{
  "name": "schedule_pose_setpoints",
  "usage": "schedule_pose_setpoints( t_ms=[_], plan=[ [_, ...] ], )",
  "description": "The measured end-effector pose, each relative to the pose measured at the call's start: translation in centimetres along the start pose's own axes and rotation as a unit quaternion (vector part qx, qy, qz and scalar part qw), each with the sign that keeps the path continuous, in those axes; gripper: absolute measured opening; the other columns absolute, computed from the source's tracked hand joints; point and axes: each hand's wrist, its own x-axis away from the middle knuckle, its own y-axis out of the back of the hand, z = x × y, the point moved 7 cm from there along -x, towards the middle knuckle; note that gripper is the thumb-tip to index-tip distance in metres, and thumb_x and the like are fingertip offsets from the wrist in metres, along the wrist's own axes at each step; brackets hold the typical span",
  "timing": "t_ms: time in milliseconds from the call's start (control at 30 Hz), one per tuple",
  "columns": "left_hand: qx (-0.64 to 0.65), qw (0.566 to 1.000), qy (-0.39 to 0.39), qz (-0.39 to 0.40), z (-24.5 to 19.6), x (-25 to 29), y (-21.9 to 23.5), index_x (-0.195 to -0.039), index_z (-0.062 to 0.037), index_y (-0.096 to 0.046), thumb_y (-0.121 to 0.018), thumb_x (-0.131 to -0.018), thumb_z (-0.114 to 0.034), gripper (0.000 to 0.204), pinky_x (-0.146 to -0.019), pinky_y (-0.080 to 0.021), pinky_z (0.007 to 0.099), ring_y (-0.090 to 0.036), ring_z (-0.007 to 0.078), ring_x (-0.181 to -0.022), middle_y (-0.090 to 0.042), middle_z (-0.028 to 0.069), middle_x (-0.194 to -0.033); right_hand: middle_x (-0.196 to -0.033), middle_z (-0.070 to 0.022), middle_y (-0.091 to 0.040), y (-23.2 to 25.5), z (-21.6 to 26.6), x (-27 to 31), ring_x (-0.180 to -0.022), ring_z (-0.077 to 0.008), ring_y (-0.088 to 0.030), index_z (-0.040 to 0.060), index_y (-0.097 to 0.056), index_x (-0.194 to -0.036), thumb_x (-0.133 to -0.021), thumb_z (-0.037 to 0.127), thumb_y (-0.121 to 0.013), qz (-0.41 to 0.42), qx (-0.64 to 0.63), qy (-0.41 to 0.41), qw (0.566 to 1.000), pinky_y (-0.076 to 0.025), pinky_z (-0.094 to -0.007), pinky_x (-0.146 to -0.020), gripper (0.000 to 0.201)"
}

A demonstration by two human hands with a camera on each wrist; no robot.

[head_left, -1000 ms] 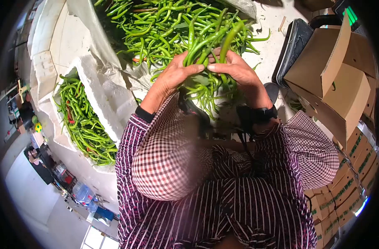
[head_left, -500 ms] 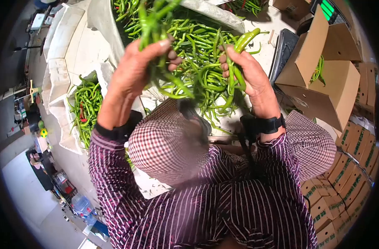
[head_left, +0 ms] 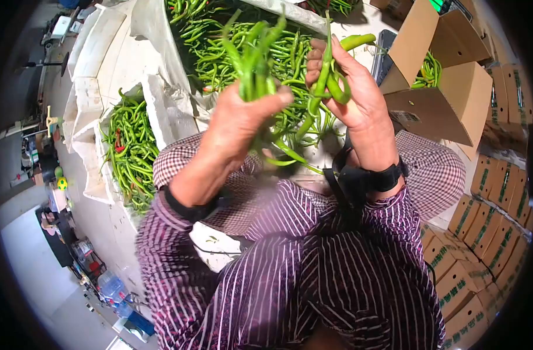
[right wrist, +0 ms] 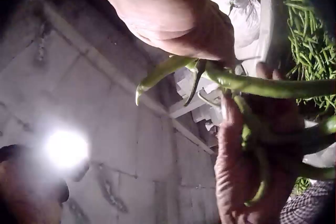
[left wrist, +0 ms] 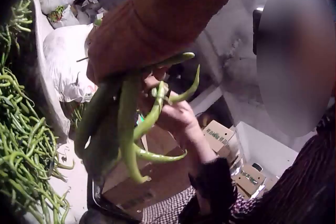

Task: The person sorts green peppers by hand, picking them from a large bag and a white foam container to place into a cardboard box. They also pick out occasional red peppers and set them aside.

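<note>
My left hand (head_left: 237,119) grips a bunch of long green chili peppers (head_left: 254,67), stems and tips fanning out above the thumb. A few peppers trail below it; in the left wrist view some peppers (left wrist: 127,124) hang down. To its right, my right hand (head_left: 362,90) holds a few green peppers (head_left: 322,79) between thumb and fingers, palm turned partly toward the head camera. One thick pale pepper (head_left: 358,41) sticks out past its fingertips. Both hands are above a large heap of peppers (head_left: 219,58) in a white sack (head_left: 152,32).
A foam box (head_left: 170,114) with more peppers (head_left: 129,154) stands at the left. On the right, an open cardboard box (head_left: 424,114) contains some peppers (head_left: 431,70). Stacked printed cartons (head_left: 462,286) fill the lower right. Checked trouser knees (head_left: 435,169) lie below the hands.
The hands were together around one bunch, then parted, each with peppers. Since then the left has come down and rightward with its bunch; the right has risen slightly, its palm turning more into view.
</note>
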Motion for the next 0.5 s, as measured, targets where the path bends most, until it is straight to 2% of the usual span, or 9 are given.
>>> schedule_pose_setpoints(
  t_ms=[33, 67, 100, 167, 200, 233, 300, 367, 500],
  plan=[
    [0.017, 1.000, 0.002, 0.026, 1.5, 0.0, -1.0, -0.106, -0.0034, -0.058, -0.076, -0.077, -0.014, 0.036, -0.063, -0.047, 0.0239, -0.058, 0.0108, -0.070, -0.062, 0.0023, -0.085, -0.094, -0.0099, -0.056, -0.6, 0.2, 0.3, -0.079, -0.0175, -0.057, -0.0035, -0.051, -0.114, -0.096, 0.024, -0.054, 0.035, -0.016, 0.008, 0.999, -0.053, -0.0304, -0.070, 0.033],
    [0.083, 0.996, -0.008, 0.042, 2.9, 0.0, -2.2, -0.109, -0.0029, -0.058, -0.076, -0.076, -0.011, 0.038, -0.064, -0.049, 0.0239, -0.059, 0.0111, -0.073, -0.062, 0.0024, -0.088, -0.091, -0.0089, -0.056, -0.6, 0.4, 0.6, -0.076, -0.0176, -0.058, -0.0022, -0.052, -0.111, -0.096, 0.023, -0.055, 0.024, 0.005, 0.019, 1.000, -0.054, -0.0298, -0.070, 0.029],
    [0.108, 0.992, 0.016, 0.059, 4.1, 0.4, -3.0, -0.112, -0.0027, -0.058, -0.076, -0.076, -0.009, 0.040, -0.067, -0.050, 0.0243, -0.060, 0.0117, -0.078, -0.063, 0.0031, -0.093, -0.090, -0.0085, -0.059, -0.4, 0.6, 0.7, -0.074, -0.0170, -0.060, -0.0013, -0.055, -0.108, -0.096, 0.022, -0.055, 0.015, 0.019, 0.043, 0.999, -0.055, -0.0291, -0.069, 0.026],
    [0.134, 0.988, -0.015, 0.079, 5.4, 0.7, -4.8, -0.114, -0.0020, -0.056, -0.075, -0.077, -0.007, 0.042, -0.069, -0.052, 0.0259, -0.061, 0.0131, -0.079, -0.063, 0.0037, -0.094, -0.089, -0.0088, -0.063, 0.8, 0.8, 0.3, -0.074, -0.0165, -0.063, -0.0007, -0.057, -0.105, -0.095, 0.021, -0.056, 0.020, 0.060, 0.078, 0.995, -0.056, -0.0288, -0.069, 0.023],
    [0.170, 0.982, -0.014, 0.078, 6.1, 0.8, -5.3, -0.115, -0.0012, -0.055, -0.074, -0.077, -0.005, 0.043, -0.073, -0.053, 0.0275, -0.061, 0.0140, -0.080, -0.062, 0.0045, -0.095, -0.091, -0.0100, -0.065, 0.5, 0.8, 0.5, -0.076, -0.0169, -0.065, -0.0008, -0.058, -0.105, -0.095, 0.020, -0.056, 0.037, 0.075, 0.065, 0.994, -0.057, -0.0300, -0.070, 0.023],
    [0.200, 0.976, -0.006, 0.079, 6.5, 0.8, -5.5, -0.117, -0.0003, -0.055, -0.074, -0.076, -0.004, 0.046, -0.080, -0.050, 0.0261, -0.061, 0.0139, -0.087, -0.063, 0.0046, -0.102, -0.091, -0.0100, -0.065, 0.4, 0.8, 0.5, -0.076, -0.0169, -0.065, -0.0008, -0.058, -0.105, -0.095, 0.020, -0.056, 0.039, 0.078, 0.068, 0.994, -0.057, -0.0300, -0.070, 0.023],
    [0.211, 0.975, -0.024, 0.059, 7.0, 0.6, -5.1, -0.115, -0.0001, -0.055, -0.072, -0.077, -0.003, 0.042, -0.078, -0.050, 0.0267, -0.061, 0.0136, -0.085, -0.063, 0.0049, -0.099, -0.092, -0.0101, -0.065, 0.8, 1.5, 1.1, -0.077, -0.0172, -0.065, -0.0013, -0.058, -0.106, -0.095, 0.020, -0.056, -0.016, 0.090, 0.113, 0.989, -0.056, -0.0300, -0.070, 0.024],
    [0.194, 0.981, -0.011, 0.020, 7.3, 0.7, -3.8, -0.112, 0.0008, -0.055, -0.071, -0.077, -0.004, 0.038, -0.075, -0.050, 0.0269, -0.061, 0.0132, -0.082, -0.063, 0.0055, -0.096, -0.092, -0.0106, -0.065, 1.5, 2.5, 1.1, -0.078, -0.0170, -0.065, -0.0020, -0.058, -0.106, -0.093, 0.020, -0.061, -0.012, 0.089, 0.126, 0.988, -0.056, -0.0295, -0.070, 0.026],
    [0.167, 0.984, -0.062, 0.003, 7.4, 0.9, -1.2, -0.104, 0.0017, -0.058, -0.071, -0.078, -0.011, 0.032, -0.073, -0.049, 0.0258, -0.060, 0.0140, -0.080, -0.063, 0.0057, -0.090, -0.087, -0.0092, -0.064, 5.4, 6.6, 2.9, -0.076, -0.0164, -0.063, -0.0014, -0.058, -0.103, -0.087, 0.021, -0.069, -0.166, 0.276, 0.214, 0.922, -0.055, -0.0279, -0.068, 0.029]
  ],
)
